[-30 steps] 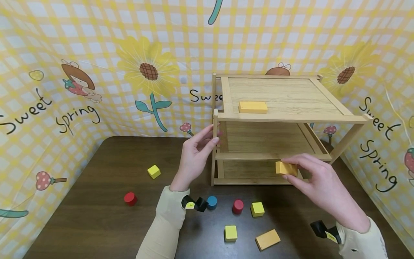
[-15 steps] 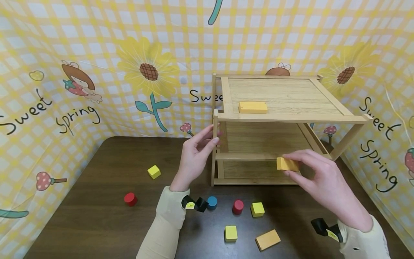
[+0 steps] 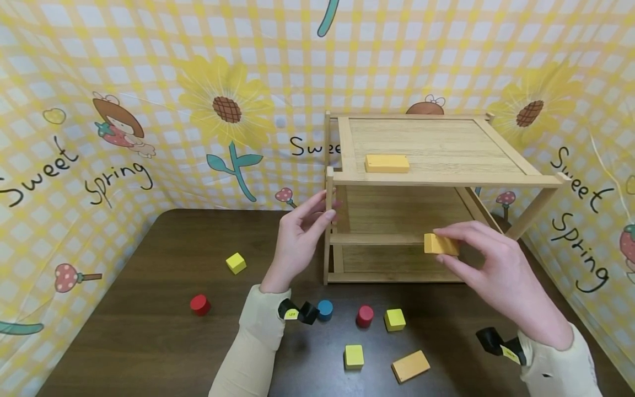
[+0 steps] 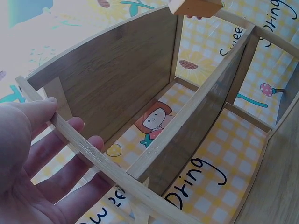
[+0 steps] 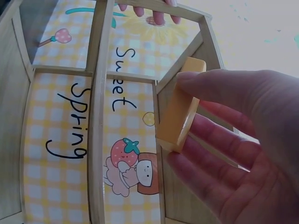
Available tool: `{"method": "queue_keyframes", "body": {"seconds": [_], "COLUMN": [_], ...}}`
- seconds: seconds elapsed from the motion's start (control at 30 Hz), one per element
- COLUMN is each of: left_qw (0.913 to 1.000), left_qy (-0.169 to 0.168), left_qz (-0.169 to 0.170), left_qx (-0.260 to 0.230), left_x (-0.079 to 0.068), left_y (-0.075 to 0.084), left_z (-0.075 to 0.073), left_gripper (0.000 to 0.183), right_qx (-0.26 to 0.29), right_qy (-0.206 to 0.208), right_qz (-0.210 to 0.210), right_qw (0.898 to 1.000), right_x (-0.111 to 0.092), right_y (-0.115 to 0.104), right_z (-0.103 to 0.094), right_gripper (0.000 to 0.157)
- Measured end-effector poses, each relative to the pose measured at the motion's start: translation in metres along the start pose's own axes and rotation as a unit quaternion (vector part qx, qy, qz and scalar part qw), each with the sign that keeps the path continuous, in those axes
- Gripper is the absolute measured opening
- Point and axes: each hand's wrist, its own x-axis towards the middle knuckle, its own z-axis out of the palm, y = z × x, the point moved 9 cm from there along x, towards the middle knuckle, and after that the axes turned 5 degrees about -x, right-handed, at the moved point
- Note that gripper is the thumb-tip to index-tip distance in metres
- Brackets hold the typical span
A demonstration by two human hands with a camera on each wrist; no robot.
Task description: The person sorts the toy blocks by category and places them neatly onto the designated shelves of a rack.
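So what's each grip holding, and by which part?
Right grip: orange block, pinched by opposite long sides. Left grip: wooden rack, by its front left post.

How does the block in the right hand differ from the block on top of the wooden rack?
The held block is pinched in the air by the right hand; the top block rests flat on the rack. Fingers partly cover the held block, while the top block is uncovered. Both are orange-yellow and rectangular.
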Motion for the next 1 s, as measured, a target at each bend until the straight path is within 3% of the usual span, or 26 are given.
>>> {"method": "queue_keyframes", "body": {"seconds": [0.6, 1.0], "left_qw": [1.0, 1.0], "left_qy": [0.0, -0.004], "left_qz": [-0.006, -0.002], "left_qx": [-0.005, -0.004], "left_x": [0.0, 0.0], "left_y": [0.0, 0.0], "left_z": [0.0, 0.0], "left_gripper": [0.043, 0.043], "right_qx": [0.0, 0.006], "right_qy": [-0.004, 0.032], "right_qz": [0.004, -0.02], "right_qw": [1.0, 0.999], "right_x": [0.011, 0.02], "right_y": [-0.001, -0.01], "right_z": [-0.007, -0.019], "right_gripper": [0.045, 0.051]}}
